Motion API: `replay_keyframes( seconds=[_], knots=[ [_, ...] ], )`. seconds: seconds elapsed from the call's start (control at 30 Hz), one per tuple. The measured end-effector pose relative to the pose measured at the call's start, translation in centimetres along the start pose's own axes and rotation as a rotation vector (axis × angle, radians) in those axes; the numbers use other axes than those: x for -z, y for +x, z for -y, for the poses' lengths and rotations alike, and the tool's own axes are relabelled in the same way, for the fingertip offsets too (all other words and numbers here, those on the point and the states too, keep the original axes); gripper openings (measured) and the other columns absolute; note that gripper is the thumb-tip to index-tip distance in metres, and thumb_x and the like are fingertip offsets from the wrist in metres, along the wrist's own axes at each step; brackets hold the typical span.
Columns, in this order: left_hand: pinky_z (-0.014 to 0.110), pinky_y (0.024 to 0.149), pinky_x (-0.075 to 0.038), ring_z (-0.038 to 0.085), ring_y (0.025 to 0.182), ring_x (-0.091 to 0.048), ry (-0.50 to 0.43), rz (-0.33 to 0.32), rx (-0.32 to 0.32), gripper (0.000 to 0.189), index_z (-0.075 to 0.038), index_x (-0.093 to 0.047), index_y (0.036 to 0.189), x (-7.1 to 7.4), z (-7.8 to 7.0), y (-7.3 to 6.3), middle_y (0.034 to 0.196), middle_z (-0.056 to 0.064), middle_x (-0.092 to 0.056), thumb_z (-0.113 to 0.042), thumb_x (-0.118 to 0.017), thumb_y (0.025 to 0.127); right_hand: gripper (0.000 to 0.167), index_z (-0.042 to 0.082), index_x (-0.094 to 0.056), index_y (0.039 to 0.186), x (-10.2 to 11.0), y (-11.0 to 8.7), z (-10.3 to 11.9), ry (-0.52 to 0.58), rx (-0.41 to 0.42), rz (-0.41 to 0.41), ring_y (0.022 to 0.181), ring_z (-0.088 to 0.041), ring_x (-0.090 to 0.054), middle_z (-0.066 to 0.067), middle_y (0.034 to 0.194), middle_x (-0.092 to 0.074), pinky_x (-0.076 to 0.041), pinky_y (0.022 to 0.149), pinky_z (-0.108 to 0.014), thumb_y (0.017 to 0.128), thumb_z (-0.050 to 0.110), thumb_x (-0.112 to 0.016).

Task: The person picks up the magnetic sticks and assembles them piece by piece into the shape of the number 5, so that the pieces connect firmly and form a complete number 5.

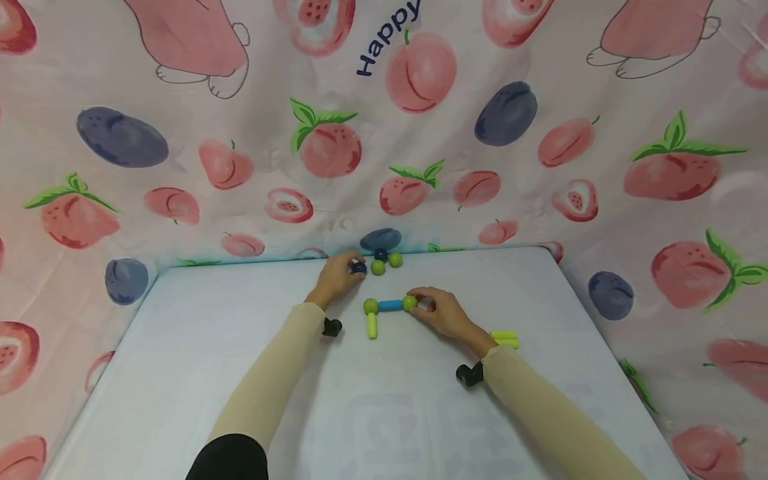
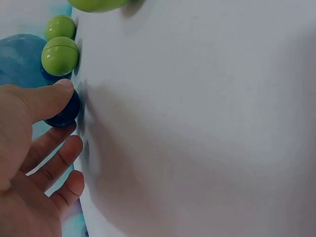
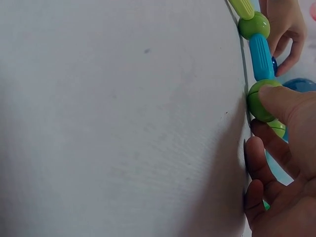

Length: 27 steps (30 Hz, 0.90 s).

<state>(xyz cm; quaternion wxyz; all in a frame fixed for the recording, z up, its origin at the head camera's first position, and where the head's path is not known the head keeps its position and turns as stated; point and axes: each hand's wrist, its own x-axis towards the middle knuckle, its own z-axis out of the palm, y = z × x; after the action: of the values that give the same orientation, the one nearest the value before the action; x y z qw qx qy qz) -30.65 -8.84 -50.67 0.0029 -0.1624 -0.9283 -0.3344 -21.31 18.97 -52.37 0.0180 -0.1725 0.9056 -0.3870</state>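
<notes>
Between thumb and fingers my left hand [image 1: 339,277] pinches a dark blue ball [image 2: 65,109] near the table's far edge. Beside it sit two loose green balls [image 1: 377,267] and another dark blue ball [image 1: 381,255]. My right hand [image 1: 443,312] holds the green ball [image 3: 262,102] at the right end of a joined piece. In that piece a blue rod [image 1: 391,305] links this ball to a second green ball [image 1: 371,306], from which a yellow-green rod [image 1: 373,326] points toward me. The lower fingers of both hands are loosely bent.
Two yellow-green rods [image 1: 503,335] lie by the right wrist, partly behind the sleeve. The white table [image 1: 180,373] ends at a fruit-printed cloth [image 1: 336,220] hanging behind it. A black wrist camera [image 1: 470,375] sticks out from the right cuff.
</notes>
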Motion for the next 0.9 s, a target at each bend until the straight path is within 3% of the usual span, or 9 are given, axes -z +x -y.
replay_keyframes(
  seconds=[0.43,0.7,0.9],
  knots=[
    [0.042,0.077,-0.056,0.030,0.087,-0.070,-0.142,-0.015,-0.041,0.031,-0.005,-0.072,0.119,1.3,0.1,-2.4,0.107,0.019,-0.074,-0.009,-0.081,0.089,0.039,0.014,-0.067,0.133,0.0,0.5,0.2,-0.040,-0.020,0.005,0.076,-0.013,-0.052,-0.006,0.123,-0.069,-0.046,0.069,-0.029,0.096,0.019,-0.075],
    [0.035,0.071,-0.053,0.023,0.079,-0.066,-0.146,-0.037,-0.078,0.031,-0.008,-0.072,0.115,1.8,-0.3,-4.4,0.106,0.016,-0.075,-0.011,-0.084,0.087,0.039,0.013,-0.066,0.134,-0.1,1.0,0.2,-0.059,-0.025,-0.010,0.079,-0.015,-0.054,-0.008,0.124,-0.069,-0.047,0.073,-0.031,0.096,0.019,-0.075],
    [0.029,0.065,-0.050,0.021,0.080,-0.065,-0.201,-0.008,-0.072,0.031,-0.011,-0.071,0.113,2.2,-1.0,-6.1,0.109,0.013,-0.075,-0.009,-0.084,0.086,0.039,0.013,-0.067,0.133,-0.1,1.5,-0.2,-0.059,-0.011,-0.026,0.081,-0.015,-0.055,-0.008,0.122,-0.070,-0.048,0.073,-0.031,0.096,0.018,-0.075]
  ],
)
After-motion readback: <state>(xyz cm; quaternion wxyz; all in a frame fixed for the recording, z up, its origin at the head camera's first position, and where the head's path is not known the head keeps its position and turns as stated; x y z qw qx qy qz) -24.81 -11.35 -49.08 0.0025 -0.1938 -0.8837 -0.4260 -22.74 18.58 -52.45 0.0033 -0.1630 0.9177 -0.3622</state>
